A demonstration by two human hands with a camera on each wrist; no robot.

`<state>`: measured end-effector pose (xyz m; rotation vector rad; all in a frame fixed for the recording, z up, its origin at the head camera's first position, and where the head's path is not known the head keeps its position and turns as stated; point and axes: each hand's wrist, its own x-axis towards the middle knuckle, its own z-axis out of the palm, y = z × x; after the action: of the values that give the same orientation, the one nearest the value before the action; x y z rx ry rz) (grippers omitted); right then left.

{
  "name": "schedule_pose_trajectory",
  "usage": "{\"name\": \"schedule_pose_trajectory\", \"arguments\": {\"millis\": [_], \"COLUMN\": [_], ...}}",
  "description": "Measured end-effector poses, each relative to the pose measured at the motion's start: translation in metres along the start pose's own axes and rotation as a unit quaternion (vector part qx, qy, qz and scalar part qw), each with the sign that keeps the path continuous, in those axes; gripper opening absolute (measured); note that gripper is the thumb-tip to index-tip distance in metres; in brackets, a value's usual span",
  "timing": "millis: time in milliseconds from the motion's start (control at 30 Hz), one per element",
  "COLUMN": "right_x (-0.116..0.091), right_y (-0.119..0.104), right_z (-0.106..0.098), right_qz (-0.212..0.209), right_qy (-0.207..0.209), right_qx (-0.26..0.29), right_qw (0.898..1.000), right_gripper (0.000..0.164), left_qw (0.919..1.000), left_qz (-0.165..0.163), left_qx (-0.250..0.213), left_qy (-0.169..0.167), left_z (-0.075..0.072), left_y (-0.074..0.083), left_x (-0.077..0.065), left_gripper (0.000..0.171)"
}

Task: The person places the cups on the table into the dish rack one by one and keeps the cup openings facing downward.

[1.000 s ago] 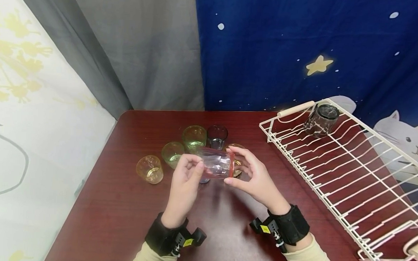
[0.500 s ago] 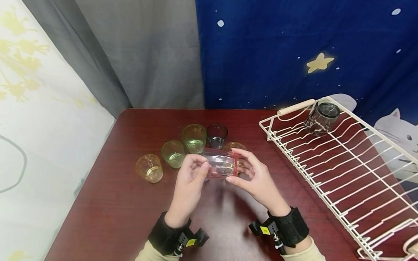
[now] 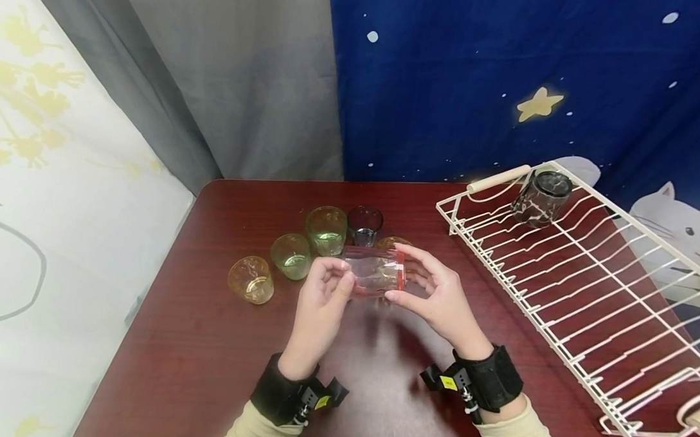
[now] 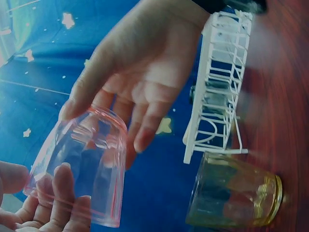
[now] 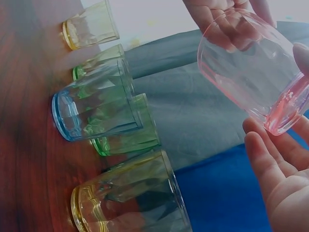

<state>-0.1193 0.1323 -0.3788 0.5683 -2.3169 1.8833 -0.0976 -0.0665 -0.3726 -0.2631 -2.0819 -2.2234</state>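
A clear pink glass [image 3: 371, 272] lies sideways in the air above the table, held between both hands. My left hand [image 3: 319, 301] pinches its rim, with fingers reaching inside in the left wrist view. Around the thick red base curl the thumb and fingers of my right hand [image 3: 435, 297]. Behind the pink glass stand a yellow glass [image 3: 251, 280], two green glasses [image 3: 291, 257] and a dark grey glass [image 3: 365, 225]. Another yellow glass [image 5: 128, 198] and a blue glass [image 5: 96, 106] appear in the right wrist view; the hands and pink glass largely hide them from the head view.
A white wire dish rack [image 3: 580, 252] with wooden handles stands on the right of the dark red table [image 3: 194, 367]. One dark glass [image 3: 540, 201] sits upside down at its far end. Grey and blue curtains [image 3: 435, 86] hang behind the table; a pale patterned cloth [image 3: 66, 234] hangs left.
Both hands have shifted slightly to the right with the pink glass, which stays sideways between them. The standing glasses and the rack have not moved.
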Motion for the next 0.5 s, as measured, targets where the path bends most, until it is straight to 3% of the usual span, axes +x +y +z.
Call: {"name": "schedule_pose_trajectory", "arguments": {"millis": [500], "right_x": [-0.001], "right_y": [-0.012], "right_z": [-0.012], "right_qz": [-0.022], "right_qy": [0.029], "right_qx": [-0.072], "right_qw": [0.997], "right_gripper": [0.07], "left_qw": [0.9955], "left_qz": [0.049], "left_qx": [0.081], "left_qy": [-0.008], "left_z": [0.002], "left_y": [0.002], "left_x": [-0.001], "left_gripper": [0.022]}}
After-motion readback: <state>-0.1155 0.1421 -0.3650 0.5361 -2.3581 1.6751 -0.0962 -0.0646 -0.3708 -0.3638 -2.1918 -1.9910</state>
